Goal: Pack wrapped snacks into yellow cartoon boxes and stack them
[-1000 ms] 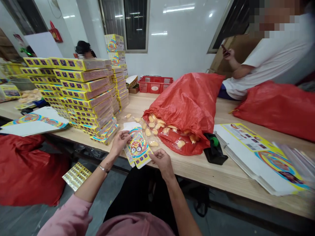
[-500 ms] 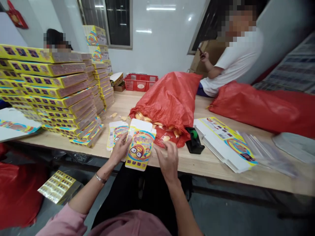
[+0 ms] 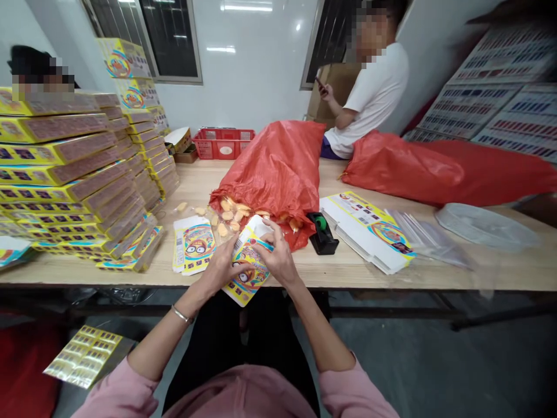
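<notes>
Both of my hands hold one yellow printed box [image 3: 249, 268], tilted over the table's front edge. My left hand [image 3: 220, 267] grips its left side, thumb across the printed face. My right hand [image 3: 278, 258] is closed on the upper right edge near the white flap. Left of the box lie flat printed cartons [image 3: 194, 247] with the same goggle-eyed picture. Just beyond, small wrapped yellowish pieces [image 3: 230, 213] spill from the mouth of a red woven sack [image 3: 278, 168].
Tall stacks of yellow boxes [image 3: 73, 157] stand on the left. A black tape dispenser [image 3: 322, 235], white printed cardboard sheets [image 3: 369, 232] and clear plastic bags [image 3: 429, 241] lie to the right. Behind are a red basket [image 3: 224, 145], another red sack [image 3: 435, 165] and a seated person [image 3: 369, 98] holding a phone.
My right hand has moved from beside the sack's mouth onto the box, which is now tilted. The camera view has turned right, showing more of the spilled pieces.
</notes>
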`<state>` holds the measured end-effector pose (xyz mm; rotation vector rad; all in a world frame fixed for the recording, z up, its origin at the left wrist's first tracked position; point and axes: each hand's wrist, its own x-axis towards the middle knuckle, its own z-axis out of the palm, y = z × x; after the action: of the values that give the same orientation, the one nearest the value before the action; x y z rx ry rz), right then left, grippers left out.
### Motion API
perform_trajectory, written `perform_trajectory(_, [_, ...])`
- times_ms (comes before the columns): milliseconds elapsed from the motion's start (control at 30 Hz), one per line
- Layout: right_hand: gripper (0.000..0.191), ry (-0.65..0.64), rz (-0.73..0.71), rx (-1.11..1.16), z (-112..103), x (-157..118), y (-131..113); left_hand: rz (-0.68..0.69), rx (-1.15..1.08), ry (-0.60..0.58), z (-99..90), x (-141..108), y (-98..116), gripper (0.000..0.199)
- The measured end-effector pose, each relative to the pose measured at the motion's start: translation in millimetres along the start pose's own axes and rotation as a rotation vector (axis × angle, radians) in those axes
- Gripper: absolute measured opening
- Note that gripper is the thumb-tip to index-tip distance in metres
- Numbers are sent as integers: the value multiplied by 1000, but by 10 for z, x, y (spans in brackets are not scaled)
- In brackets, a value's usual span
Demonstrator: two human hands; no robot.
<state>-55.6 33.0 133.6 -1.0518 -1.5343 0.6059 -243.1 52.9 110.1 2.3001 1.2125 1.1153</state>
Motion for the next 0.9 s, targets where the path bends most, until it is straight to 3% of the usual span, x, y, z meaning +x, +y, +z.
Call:
perform_trajectory(100, [46,18,-9,111,-4,-42,-14,-18,19,-55,-25,-10,116,91])
perform_trajectory(167, [41,2,-41,108,-21,-56,-36,-47,-63,-102,-33,-12,213,74])
perform_trajectory(233, [35,-22,-113,48,-52,-51,-80,-102,-209,-152,-29,-8,306,46])
perform_trajectory(300, [33,19,-207,-50,-85,-44,-135,-201,-374,-147,-12,1,382,31])
perform_trajectory(400, [46,349,-218,-146,-85,-103,-172,-378,-620,-43,24,21,454,33])
perform_trajectory(467, [58,545,-71,-93,-30,-205,-126,-470,-755,18,51,33,483,37])
perform_trajectory(500, [59,565,34,-44,11,-268,-83,-501,-794,41,67,37,496,39])
perform_trajectory(600, [41,468,334,53,135,-431,76,-540,-810,90,123,43,527,41])
perform_trajectory(667, [34,453,432,63,173,-480,162,-536,-818,68,155,56,524,43])
perform_trajectory(800, [40,361,414,205,127,-429,243,-471,-829,24,180,122,426,48])
perform_trajectory(900, [68,329,274,305,54,-325,258,-430,-774,85,191,168,317,51])
